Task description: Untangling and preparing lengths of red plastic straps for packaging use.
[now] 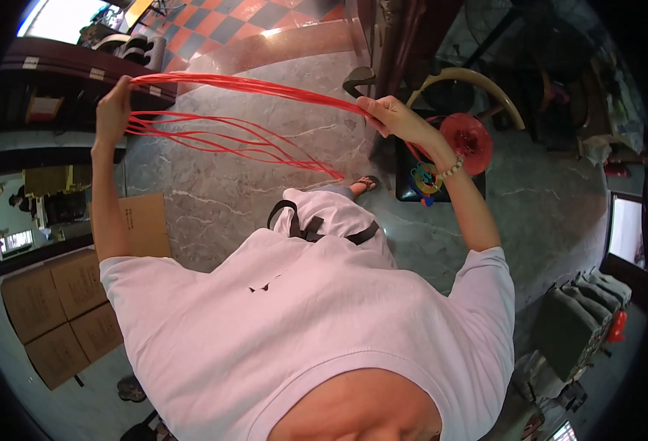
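Several strands of red cord (258,87) are stretched in a bundle between my two raised hands. My left hand (113,114) is closed round the left end of the bundle. My right hand (396,119) pinches the other end, a beaded bracelet (452,169) on its wrist. From the left hand more strands hang in loose loops, sagging below the taut bundle. Beside my right forearm, a red roll of cord (468,144) sits on a black stool (410,189). A small bundle of colourful items (423,181) lies there too, too small to name.
Cardboard boxes (59,294) are stacked at the left, near a mirror-like framed panel (33,202). Dark wooden furniture (52,81) stands at the far left. A curved pale chair back (485,77) rises behind the stool. Stacked grey-green padded items (570,327) stand at the lower right.
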A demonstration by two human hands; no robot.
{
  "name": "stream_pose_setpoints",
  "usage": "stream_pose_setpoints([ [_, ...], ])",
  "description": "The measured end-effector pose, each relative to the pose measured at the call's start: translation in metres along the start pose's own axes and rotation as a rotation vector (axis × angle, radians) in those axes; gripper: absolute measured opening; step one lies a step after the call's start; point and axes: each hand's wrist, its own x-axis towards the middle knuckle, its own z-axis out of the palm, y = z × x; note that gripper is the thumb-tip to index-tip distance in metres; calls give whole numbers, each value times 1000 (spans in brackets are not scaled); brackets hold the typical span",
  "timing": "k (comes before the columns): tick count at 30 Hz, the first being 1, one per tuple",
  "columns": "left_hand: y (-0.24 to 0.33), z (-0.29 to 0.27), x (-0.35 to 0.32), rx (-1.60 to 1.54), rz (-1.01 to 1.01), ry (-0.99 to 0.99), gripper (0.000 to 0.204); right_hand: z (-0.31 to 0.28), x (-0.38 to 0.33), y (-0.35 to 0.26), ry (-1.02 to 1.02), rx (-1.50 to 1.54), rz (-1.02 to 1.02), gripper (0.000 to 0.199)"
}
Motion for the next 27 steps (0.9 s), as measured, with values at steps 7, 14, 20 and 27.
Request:
stream_pose_setpoints([
  [7, -86, -69, -32, 253, -196, 260, 18, 19, 6, -76, -305, 257, 80, 47],
  [14, -103, -89, -34, 287, -194, 329, 18, 9, 12, -85, -342, 273, 113, 40],
  [20, -117, -72, -51, 324, -184, 365, 19, -6, -11, -85, -338, 270, 115, 32],
  [27, -144, 18, -63, 94, -294, -211, 20, -22, -44, -72, -254, -28, 163, 34],
])
